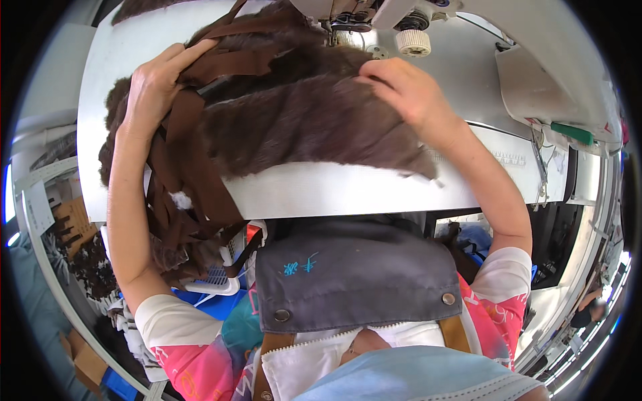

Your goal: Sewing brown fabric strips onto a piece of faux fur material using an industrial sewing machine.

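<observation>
My left hand (154, 83) is closed on brown fabric strips (231, 63) and dark fur at the upper left of the table, its fingertips partly hidden in the material. The strips trail over the table's front edge. My right hand (401, 90) pinches the upper right part of a dark brown fur piece (307, 127), which lies spread across the white worktable (287, 194). The needle area of a sewing machine (351, 23) is just above the fur, beside a white ribbed knob (412, 41).
The machine's arm (515, 67) curves down the right, with a green-handled tool (568, 134) on it. A white plastic basket (217, 281) with brown material sits below the table's front edge. Shelving with cardboard (73, 220) stands at left; another person (588, 311) is at the far right.
</observation>
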{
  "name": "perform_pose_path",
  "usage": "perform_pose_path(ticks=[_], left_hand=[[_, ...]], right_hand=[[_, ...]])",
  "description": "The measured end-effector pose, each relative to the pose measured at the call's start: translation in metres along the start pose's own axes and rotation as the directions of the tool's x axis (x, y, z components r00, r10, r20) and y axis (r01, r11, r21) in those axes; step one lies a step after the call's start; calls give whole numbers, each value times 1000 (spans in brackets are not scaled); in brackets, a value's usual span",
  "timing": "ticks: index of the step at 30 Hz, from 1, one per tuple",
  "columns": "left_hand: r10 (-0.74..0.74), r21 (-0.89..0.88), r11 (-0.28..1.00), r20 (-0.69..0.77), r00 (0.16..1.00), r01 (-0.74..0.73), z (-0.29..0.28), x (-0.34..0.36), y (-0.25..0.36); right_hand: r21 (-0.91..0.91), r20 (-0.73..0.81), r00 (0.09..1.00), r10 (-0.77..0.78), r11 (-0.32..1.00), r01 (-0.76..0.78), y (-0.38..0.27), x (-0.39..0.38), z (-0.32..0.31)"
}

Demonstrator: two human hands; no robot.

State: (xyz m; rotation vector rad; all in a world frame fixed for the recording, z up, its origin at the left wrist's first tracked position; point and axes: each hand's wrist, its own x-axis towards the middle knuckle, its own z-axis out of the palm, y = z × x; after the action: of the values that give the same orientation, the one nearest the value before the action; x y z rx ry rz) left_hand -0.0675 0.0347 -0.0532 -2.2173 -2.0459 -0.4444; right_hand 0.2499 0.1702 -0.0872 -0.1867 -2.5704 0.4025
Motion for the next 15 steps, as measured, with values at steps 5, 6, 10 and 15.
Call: perform_pose_path(ticks=[5, 6, 10, 15], left_hand=[[-194, -334, 940, -361, 912, 67, -54, 9, 38], [-213, -283, 951, -308, 927, 124, -65, 6, 63], [-30, -475, 878, 79, 996, 64, -43, 26, 137], [-173, -838, 261, 448, 877, 479, 7, 31, 118]], right_hand=[[-121, 121, 986, -118, 984, 133, -8, 7, 2], [-201, 151, 981, -121, 968, 150, -12, 8, 0], [-88, 129, 989, -69, 993, 81, -26, -1, -1], [453, -42, 939, 341, 844, -286, -28, -15, -2]])
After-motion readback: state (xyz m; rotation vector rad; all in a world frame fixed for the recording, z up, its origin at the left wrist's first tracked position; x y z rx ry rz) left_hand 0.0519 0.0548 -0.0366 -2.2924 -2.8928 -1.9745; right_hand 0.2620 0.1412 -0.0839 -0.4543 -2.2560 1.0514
